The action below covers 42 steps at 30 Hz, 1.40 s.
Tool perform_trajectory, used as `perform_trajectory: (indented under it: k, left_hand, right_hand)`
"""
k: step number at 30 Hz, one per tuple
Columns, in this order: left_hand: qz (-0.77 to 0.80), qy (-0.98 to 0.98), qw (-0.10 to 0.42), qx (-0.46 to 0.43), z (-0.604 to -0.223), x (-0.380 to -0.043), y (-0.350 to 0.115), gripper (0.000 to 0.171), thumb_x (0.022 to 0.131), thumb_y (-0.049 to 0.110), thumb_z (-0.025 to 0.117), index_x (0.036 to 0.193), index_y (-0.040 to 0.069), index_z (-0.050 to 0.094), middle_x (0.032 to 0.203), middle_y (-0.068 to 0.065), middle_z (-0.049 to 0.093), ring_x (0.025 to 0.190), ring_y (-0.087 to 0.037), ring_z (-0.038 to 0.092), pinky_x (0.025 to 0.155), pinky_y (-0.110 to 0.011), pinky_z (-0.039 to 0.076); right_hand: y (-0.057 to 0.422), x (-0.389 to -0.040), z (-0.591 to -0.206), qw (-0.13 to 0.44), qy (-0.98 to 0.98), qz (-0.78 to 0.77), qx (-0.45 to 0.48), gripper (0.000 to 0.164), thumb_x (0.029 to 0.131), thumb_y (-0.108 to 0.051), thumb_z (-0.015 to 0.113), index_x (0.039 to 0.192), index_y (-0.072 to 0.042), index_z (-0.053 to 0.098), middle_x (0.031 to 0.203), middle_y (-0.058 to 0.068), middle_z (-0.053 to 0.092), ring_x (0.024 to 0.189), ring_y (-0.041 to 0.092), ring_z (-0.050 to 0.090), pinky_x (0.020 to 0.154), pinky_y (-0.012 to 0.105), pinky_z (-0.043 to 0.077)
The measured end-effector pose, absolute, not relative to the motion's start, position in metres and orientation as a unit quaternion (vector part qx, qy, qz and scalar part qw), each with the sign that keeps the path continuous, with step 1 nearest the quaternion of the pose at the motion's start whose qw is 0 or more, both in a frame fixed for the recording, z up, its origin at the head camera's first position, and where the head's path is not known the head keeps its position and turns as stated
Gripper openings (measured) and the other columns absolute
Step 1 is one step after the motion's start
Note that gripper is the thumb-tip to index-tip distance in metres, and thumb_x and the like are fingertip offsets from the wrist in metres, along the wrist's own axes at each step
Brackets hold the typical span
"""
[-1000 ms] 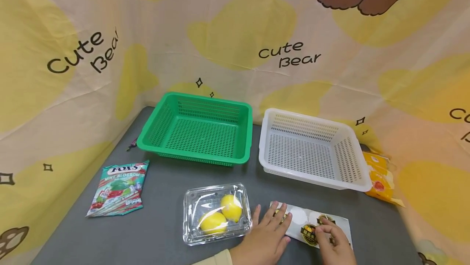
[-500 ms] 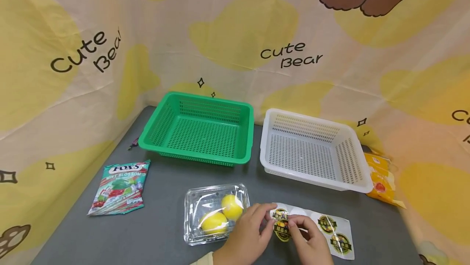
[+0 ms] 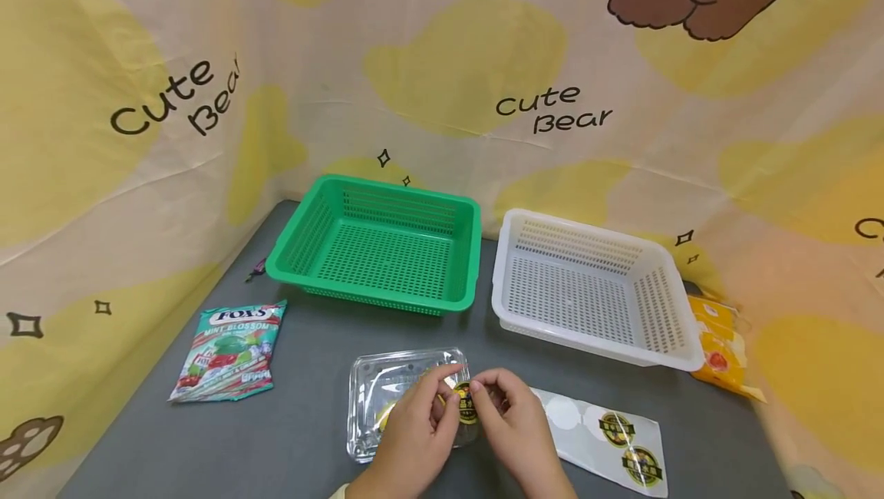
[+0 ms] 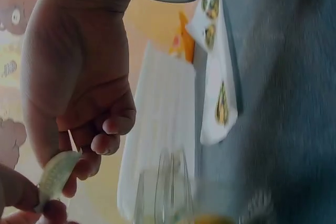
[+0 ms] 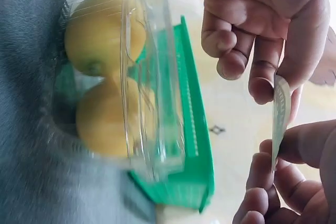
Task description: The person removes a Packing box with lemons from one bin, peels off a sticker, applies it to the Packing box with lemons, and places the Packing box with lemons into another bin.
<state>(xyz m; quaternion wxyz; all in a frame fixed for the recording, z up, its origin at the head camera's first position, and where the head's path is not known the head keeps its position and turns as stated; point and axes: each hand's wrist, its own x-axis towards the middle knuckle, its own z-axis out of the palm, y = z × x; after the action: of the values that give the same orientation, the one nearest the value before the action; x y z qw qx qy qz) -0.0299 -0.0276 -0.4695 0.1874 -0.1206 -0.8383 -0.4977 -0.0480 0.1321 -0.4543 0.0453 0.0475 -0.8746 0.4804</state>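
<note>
My left hand (image 3: 414,437) and right hand (image 3: 518,426) pinch opposite edges of a round black-and-gold sticker (image 3: 467,405), held over the right side of a clear plastic clamshell box (image 3: 364,384). Seen edge-on in the right wrist view, the sticker (image 5: 280,106) bends slightly between the left fingertips above and the right fingertips below. Two lemons (image 5: 107,30) lie inside the box; in the head view the left hand mostly hides them. To the right, the white sticker sheet (image 3: 597,453) lies on the table, with several stickers on it and bare round spots.
A green basket (image 3: 373,303) and a white basket (image 3: 594,342) stand at the back. At left lies a Fox's candy bag (image 3: 231,353). An orange packet (image 3: 721,353) sits beside the white basket, and a small purple wrapper (image 3: 258,269) is by the green one.
Both hands have moved left from the sticker sheet to over the clear box. A sticker has come off the sheet and is now pinched between them.
</note>
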Motion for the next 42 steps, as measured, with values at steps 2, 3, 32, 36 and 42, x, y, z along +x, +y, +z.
perform_trajectory:
  k: [2, 3, 32, 36, 42]
  left_hand:
    - [-0.454, -0.857, 0.214, -0.114, -0.471, -0.032, -0.036, 0.035, 0.089, 0.000, 0.077, 0.121, 0.013, 0.072, 0.086, 0.017, 0.057, 0.070, 0.001, 0.051, 0.061, -0.023, 0.047]
    - [-0.429, -0.867, 0.225, -0.111, -0.472, -0.032, -0.040, 0.032, 0.088, 0.000, 0.078, 0.117, 0.013, 0.074, 0.085, 0.016, 0.059, 0.072, -0.001, 0.053, 0.063, -0.025, 0.048]
    - [-0.246, -0.959, 0.140, 0.018, -0.492, -0.024, -0.082, 0.090, 0.089, 0.045, 0.084, 0.163, 0.013, 0.043, 0.168, -0.029, 0.019, 0.149, -0.063, 0.007, 0.105, -0.083, 0.015]
    - [-0.257, -0.959, 0.117, 0.031, -0.492, -0.024, -0.087, 0.093, 0.090, 0.049, 0.082, 0.165, 0.013, 0.039, 0.169, -0.031, 0.016, 0.149, -0.065, 0.007, 0.105, -0.084, 0.015]
    - [-0.305, -0.949, 0.057, 0.051, -0.494, -0.022, -0.096, 0.093, 0.094, 0.049, 0.079, 0.168, 0.017, 0.033, 0.171, -0.030, 0.011, 0.148, -0.064, 0.014, 0.104, -0.084, 0.022]
  right_hand:
    - [0.123, -0.054, -0.457, 0.059, -0.886, 0.453, 0.076, 0.005, 0.100, -0.021, 0.076, 0.096, -0.019, 0.076, 0.079, -0.012, 0.058, 0.068, 0.005, 0.050, 0.060, 0.025, 0.045]
    - [0.118, -0.056, -0.459, 0.068, -0.893, 0.436, 0.092, 0.003, 0.100, -0.019, 0.077, 0.096, -0.019, 0.077, 0.080, -0.013, 0.059, 0.069, 0.004, 0.050, 0.062, 0.026, 0.046]
    - [0.091, -0.065, -0.501, 0.150, -0.939, 0.298, 0.081, 0.071, 0.081, -0.033, 0.094, 0.142, -0.012, 0.064, 0.156, 0.020, 0.043, 0.138, 0.045, 0.035, 0.099, 0.068, 0.033]
    - [0.091, -0.066, -0.500, 0.134, -0.942, 0.301, 0.070, 0.072, 0.082, -0.033, 0.093, 0.144, -0.013, 0.062, 0.157, 0.019, 0.042, 0.140, 0.045, 0.034, 0.102, 0.067, 0.032]
    - [0.092, -0.066, -0.499, 0.107, -0.943, 0.310, 0.056, 0.072, 0.085, -0.035, 0.090, 0.147, -0.014, 0.060, 0.159, 0.017, 0.041, 0.143, 0.044, 0.032, 0.105, 0.067, 0.030]
